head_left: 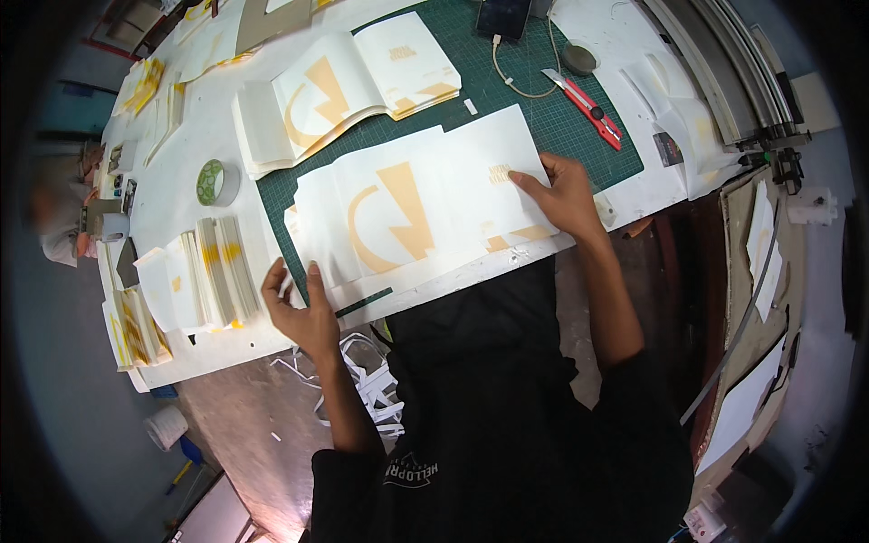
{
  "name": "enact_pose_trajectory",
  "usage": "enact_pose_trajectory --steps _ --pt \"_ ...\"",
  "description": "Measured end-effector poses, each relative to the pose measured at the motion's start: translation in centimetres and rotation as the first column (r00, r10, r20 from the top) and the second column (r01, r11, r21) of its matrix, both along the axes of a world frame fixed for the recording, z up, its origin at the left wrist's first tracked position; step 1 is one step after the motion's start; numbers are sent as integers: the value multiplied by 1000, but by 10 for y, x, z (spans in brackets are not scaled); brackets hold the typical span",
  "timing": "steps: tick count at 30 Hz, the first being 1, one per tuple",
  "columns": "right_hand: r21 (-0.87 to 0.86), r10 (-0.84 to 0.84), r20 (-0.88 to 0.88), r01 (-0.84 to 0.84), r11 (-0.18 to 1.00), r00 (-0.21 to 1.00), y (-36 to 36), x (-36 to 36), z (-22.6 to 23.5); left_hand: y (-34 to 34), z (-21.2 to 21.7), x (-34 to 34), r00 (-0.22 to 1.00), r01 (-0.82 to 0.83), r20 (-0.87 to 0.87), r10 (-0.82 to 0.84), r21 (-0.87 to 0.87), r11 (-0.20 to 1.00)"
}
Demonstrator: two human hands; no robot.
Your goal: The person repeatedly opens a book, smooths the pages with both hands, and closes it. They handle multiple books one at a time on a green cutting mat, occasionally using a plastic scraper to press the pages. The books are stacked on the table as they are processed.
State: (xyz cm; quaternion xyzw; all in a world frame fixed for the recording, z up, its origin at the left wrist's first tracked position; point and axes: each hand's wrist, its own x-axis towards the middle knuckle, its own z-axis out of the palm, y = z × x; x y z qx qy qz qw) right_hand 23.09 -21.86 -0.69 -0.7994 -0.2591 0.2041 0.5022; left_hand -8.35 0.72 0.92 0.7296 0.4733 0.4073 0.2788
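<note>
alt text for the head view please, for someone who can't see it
A person's right hand holds the right edge of white sheets printed with pale orange shapes, the left hand open at their lower left corner. Beyond lie a similar stack and a red cutter on a green mat.

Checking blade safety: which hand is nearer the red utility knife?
Right. The right hand holds the printed paper by its right edge, below the red utility knife in the picture. The left hand is by the paper's lower-left corner, farther off.
</note>
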Motion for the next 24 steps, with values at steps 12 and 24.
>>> enact_pose_trajectory --steps 12,24 --pt "-121 135 1 -133 984 991 2 11 13 -33 15 118 656 715 -394 -643 54 697" --pt "-12 46 95 -45 999 994 -5 -73 46 -35 -26 117 721 672 -313 -618 98 734"
